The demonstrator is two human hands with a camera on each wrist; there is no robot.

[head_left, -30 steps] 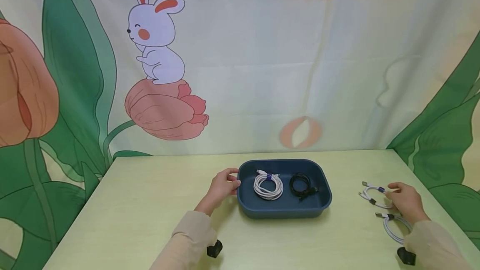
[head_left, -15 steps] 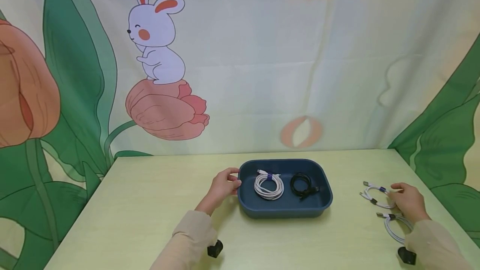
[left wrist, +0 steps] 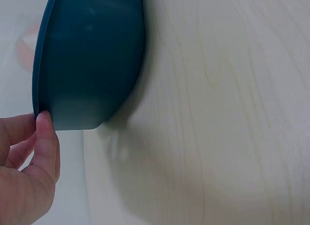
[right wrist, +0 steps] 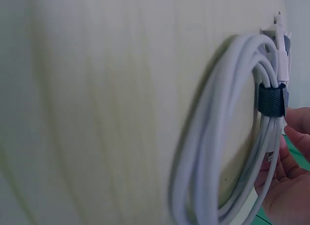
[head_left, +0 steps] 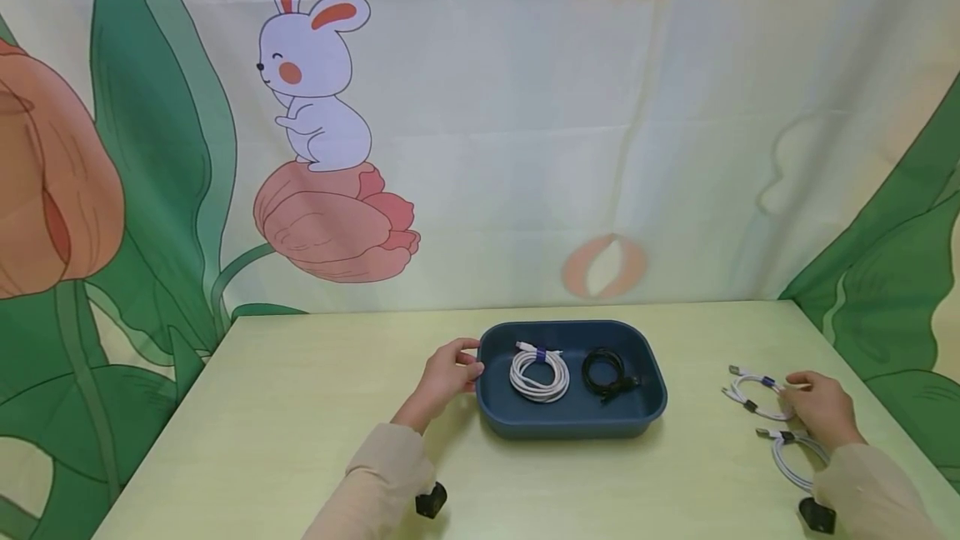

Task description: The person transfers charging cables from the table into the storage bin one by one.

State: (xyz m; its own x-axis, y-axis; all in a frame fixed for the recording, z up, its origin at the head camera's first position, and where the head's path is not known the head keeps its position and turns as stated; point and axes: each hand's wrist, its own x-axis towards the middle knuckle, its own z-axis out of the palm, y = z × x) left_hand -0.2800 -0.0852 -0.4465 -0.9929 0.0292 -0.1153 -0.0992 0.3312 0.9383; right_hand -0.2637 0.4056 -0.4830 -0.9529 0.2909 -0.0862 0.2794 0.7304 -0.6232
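Observation:
A dark blue tray stands mid-table, holding a coiled white cable with a purple tie and a coiled black cable. My left hand touches its left end, thumb and fingers against the rim and outer wall. At the right, my right hand is beside a small coiled white cable, fingers close to its right side; whether they touch it is unclear. Nearer me lies another coiled cable, light grey with a black tie, partly covered by the right sleeve.
The pale wood table reaches back to a printed curtain with a rabbit and tulips. Dark wrist cameras show below both sleeves, one dark device on the left and another device on the right.
The right hand has shifted slightly to the right, and more of the small white cable's loop shows beside it. The left hand stays at the tray. The head view has moved a little.

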